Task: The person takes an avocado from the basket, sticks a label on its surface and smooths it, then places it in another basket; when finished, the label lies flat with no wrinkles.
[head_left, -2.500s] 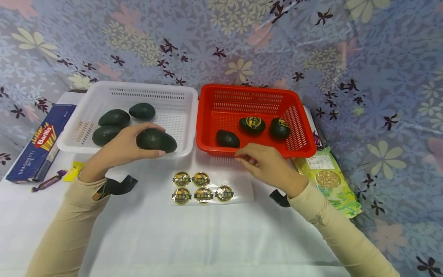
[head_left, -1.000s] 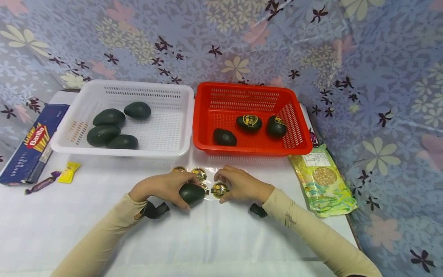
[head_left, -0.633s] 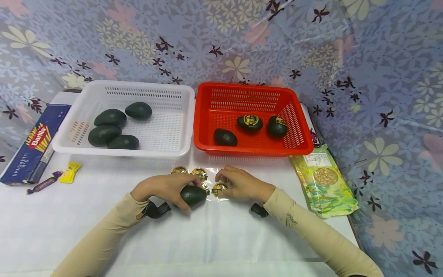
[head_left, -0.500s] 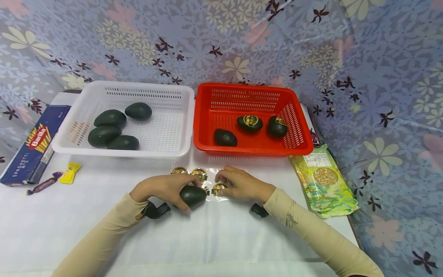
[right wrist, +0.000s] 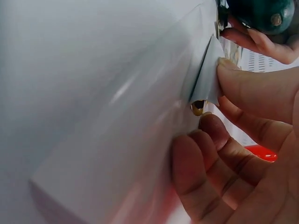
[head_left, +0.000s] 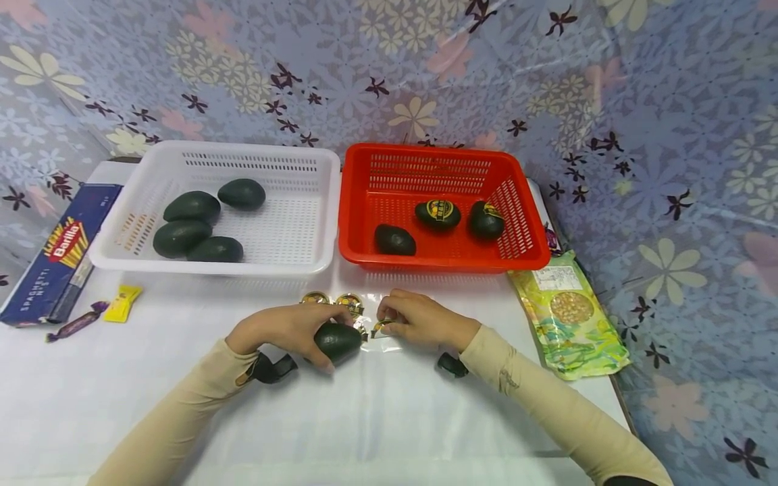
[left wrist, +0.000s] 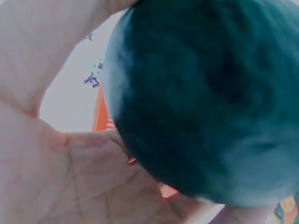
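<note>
My left hand grips a dark green avocado low over the sticker sheet. In the left wrist view that avocado fills most of the frame against the palm. My right hand pinches the edge of a round black-and-gold sticker between thumb and index finger. Seen in the right wrist view, the sticker curls up from its glossy backing sheet, pale underside showing. More stickers lie on the sheet's far side, partly covered by the left hand.
Behind the hands stand a white basket with several avocados and a red basket with three, two showing stickers. A spaghetti box, yellow candy and purple candy lie left. A green-yellow bag lies right.
My left hand has brought the avocado from the white basket to the sheet. My right hand has moved from the red basket's front to a sticker, whose edge has just curled up.
</note>
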Action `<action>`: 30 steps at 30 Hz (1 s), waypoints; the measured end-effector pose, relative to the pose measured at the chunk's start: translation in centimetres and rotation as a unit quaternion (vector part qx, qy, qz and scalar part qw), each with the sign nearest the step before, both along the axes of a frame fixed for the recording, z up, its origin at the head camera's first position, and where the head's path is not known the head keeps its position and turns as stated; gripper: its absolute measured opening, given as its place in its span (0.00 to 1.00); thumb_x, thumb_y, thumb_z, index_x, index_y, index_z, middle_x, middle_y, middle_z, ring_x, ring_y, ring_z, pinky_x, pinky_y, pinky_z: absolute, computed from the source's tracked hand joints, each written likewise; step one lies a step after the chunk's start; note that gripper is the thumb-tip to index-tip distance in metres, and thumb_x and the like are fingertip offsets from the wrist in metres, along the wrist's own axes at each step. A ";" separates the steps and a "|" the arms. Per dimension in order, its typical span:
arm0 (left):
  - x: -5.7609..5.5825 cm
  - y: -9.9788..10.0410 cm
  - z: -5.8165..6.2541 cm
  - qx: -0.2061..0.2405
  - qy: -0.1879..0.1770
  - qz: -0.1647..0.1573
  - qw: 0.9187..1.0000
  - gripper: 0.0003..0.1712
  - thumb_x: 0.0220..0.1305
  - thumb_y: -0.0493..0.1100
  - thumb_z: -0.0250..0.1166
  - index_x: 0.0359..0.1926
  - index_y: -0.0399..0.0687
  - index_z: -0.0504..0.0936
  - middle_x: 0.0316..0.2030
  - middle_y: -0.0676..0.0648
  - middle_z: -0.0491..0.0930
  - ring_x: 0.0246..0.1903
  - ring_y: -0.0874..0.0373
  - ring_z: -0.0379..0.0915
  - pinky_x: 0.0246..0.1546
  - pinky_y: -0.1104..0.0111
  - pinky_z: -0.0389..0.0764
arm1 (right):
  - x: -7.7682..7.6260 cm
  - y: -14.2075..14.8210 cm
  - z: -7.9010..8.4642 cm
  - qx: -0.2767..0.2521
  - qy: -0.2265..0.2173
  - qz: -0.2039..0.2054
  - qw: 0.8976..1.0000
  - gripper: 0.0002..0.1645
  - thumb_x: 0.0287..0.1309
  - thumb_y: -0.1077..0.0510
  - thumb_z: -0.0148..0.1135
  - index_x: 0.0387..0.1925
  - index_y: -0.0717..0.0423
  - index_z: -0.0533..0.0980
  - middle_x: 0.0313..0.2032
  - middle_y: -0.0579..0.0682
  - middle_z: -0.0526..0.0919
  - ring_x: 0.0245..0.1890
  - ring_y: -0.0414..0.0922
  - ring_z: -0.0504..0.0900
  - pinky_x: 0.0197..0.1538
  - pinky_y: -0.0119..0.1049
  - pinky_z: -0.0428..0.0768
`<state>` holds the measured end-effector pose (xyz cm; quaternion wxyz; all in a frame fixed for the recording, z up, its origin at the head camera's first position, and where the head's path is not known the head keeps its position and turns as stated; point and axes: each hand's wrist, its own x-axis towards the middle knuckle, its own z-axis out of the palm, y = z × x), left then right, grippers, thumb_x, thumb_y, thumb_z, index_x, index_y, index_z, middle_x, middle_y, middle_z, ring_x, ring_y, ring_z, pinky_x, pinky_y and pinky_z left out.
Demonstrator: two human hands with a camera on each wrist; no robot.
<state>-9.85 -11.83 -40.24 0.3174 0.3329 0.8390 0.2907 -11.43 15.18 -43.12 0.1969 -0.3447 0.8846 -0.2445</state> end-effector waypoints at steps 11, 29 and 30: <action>0.0 -0.1 -0.3 0.008 -0.003 0.002 1.000 0.36 0.44 0.47 0.82 0.55 0.51 0.75 0.50 0.50 0.81 0.49 0.59 0.74 0.54 0.67 0.74 | -0.4 0.0 0.4 -0.014 0.020 0.010 1.000 0.03 0.66 0.58 0.63 0.40 0.52 0.81 0.36 0.45 0.81 0.38 0.40 0.76 0.47 0.34 0.77; 0.0 -0.3 -0.2 0.098 -0.022 0.099 0.990 0.38 0.51 0.52 0.78 0.61 0.52 0.72 0.51 0.48 0.82 0.46 0.57 0.77 0.47 0.64 0.80 | 1.1 1.4 5.5 -0.077 0.034 -0.087 0.993 0.05 0.64 0.55 0.67 0.38 0.52 0.83 0.31 0.45 0.86 0.30 0.38 0.81 0.38 0.32 0.81; 0.1 -0.1 -0.1 0.115 -0.040 0.113 0.986 0.38 0.52 0.52 0.78 0.61 0.53 0.71 0.52 0.47 0.82 0.45 0.56 0.77 0.44 0.64 0.81 | 1.3 1.5 6.3 -0.086 0.030 -0.092 0.992 0.04 0.64 0.55 0.67 0.38 0.51 0.84 0.30 0.45 0.86 0.29 0.39 0.80 0.36 0.32 0.81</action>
